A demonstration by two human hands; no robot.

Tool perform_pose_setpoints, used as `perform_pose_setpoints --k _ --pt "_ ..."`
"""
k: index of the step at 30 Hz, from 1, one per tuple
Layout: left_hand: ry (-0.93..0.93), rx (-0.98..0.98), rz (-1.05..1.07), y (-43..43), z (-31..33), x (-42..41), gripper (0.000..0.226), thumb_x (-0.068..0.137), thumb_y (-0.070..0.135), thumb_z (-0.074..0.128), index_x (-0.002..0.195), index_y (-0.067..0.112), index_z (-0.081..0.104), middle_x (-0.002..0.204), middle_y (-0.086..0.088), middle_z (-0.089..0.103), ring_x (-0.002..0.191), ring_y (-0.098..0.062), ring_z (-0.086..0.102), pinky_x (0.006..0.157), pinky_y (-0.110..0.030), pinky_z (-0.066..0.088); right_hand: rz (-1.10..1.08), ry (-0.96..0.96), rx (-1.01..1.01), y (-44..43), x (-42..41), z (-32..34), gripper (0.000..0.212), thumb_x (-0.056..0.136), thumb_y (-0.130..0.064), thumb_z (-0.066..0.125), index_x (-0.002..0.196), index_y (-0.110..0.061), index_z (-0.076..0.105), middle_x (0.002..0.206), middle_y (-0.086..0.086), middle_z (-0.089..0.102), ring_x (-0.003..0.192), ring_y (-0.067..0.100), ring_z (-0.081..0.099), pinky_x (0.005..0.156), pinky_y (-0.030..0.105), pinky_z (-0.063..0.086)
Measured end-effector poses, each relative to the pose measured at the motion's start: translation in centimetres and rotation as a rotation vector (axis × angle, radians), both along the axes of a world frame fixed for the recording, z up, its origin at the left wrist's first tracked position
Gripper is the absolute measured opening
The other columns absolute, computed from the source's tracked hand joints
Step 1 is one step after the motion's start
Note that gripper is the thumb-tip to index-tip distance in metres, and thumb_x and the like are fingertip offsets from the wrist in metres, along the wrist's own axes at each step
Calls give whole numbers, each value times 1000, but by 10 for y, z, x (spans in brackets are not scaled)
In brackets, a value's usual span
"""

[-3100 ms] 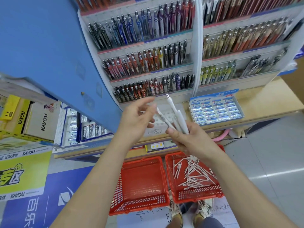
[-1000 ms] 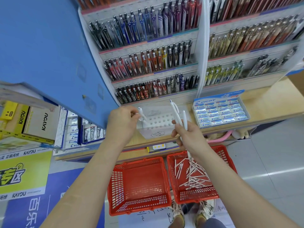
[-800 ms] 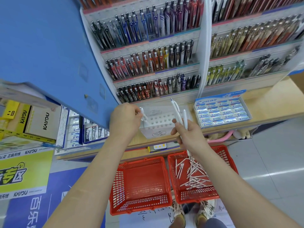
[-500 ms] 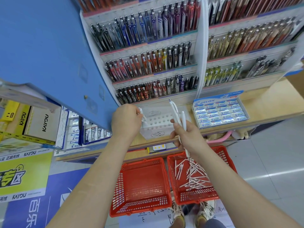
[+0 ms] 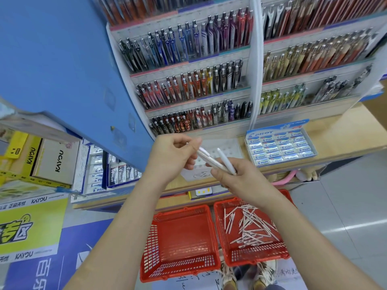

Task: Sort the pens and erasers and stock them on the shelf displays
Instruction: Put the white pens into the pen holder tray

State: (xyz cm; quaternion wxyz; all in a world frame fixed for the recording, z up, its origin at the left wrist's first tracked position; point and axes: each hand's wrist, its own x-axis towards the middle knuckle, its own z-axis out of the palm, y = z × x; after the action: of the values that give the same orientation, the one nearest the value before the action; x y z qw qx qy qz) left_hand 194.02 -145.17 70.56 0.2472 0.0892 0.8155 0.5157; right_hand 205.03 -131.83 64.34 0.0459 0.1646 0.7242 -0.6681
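My right hand (image 5: 236,174) grips two white pens (image 5: 225,161) that point up and to the left. My left hand (image 5: 173,158) pinches the upper end of one of these pens (image 5: 204,153) between thumb and fingers. Both hands hover in front of a clear perforated pen holder (image 5: 222,150) on the wooden shelf (image 5: 345,132). Below, the right-hand red basket (image 5: 251,258) holds several loose white pens (image 5: 249,227). An open box of Pilot erasers (image 5: 280,146) sits on the shelf to the right.
Tiered racks of coloured pens (image 5: 192,88) fill the display above the shelf. An empty red basket (image 5: 180,241) sits on the floor at the left. A blue panel (image 5: 62,70) stands at the left, with Kayou boxes (image 5: 50,160) and more eraser boxes (image 5: 109,174) beneath it.
My left hand has come away from the clear holder and moved right, taking hold of a pen in my right hand. My right hand has tipped its pens leftward.
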Motion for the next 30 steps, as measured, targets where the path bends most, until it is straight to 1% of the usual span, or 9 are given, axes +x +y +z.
perform_pose_setpoints --k 4,6,10,13,16,18,21,24,30 --pt "-7 31 60 -12 3 -3 8 87 4 63 92 6 70 76 -15 71 62 -14 69 61 -19 55 -105 -83 -430 5 2 0 36 91 -41 54 105 -10 66 60 3 46 42 10 31 39 18 23" --pt "-20 57 77 -15 6 -3 11 85 1 65 95 4 69 78 -15 72 66 -16 70 62 -19 56 -159 -105 -489 6 2 -1 41 83 -45 58 99 -8 65 60 3 49 40 10 31 38 17 22" --pt "70 66 148 -18 9 -1 9 83 4 68 85 12 71 72 -12 71 64 -18 69 64 -24 57 -268 -118 -527 3 -5 -4 24 83 -36 66 88 -14 57 58 0 47 42 9 29 37 18 23" --pt "387 -102 131 -27 7 -5 18 85 11 67 77 27 68 66 0 68 64 -18 68 65 -33 57 -400 -137 -337 5 -9 -10 15 92 -24 61 85 -13 55 58 2 43 43 11 31 38 20 26" --pt "636 -317 16 -32 8 -4 8 87 18 64 81 21 69 62 6 64 62 -22 63 66 -41 54 -345 -150 61 11 -13 -21 4 92 -18 59 93 -15 61 64 4 55 50 15 46 47 27 39" --pt "697 -395 -13 -30 7 -2 7 87 19 63 84 18 69 63 6 63 62 -21 61 66 -41 51 -251 -159 241 13 -17 -28 8 92 -22 58 98 -17 62 73 7 62 57 19 52 55 32 44" --pt "642 -315 80 -31 8 -3 6 87 20 64 84 21 69 63 12 63 62 -19 64 67 -41 53 -155 -197 416 11 -21 -36 20 91 -27 59 89 -8 65 79 14 66 67 30 59 63 40 49" --pt "691 -307 121 -33 12 -5 7 87 21 64 83 21 69 63 11 63 62 -16 64 67 -38 54 -178 -226 507 9 -19 -44 23 88 -31 63 83 -9 69 77 13 67 72 32 62 65 43 52" --pt "757 -537 -35 -32 -7 -11 12 88 24 63 85 15 70 74 -2 71 70 -24 64 68 -36 50 -233 -230 443 -1 -17 -47 27 84 -34 67 73 -10 71 69 9 69 63 28 63 59 42 53"
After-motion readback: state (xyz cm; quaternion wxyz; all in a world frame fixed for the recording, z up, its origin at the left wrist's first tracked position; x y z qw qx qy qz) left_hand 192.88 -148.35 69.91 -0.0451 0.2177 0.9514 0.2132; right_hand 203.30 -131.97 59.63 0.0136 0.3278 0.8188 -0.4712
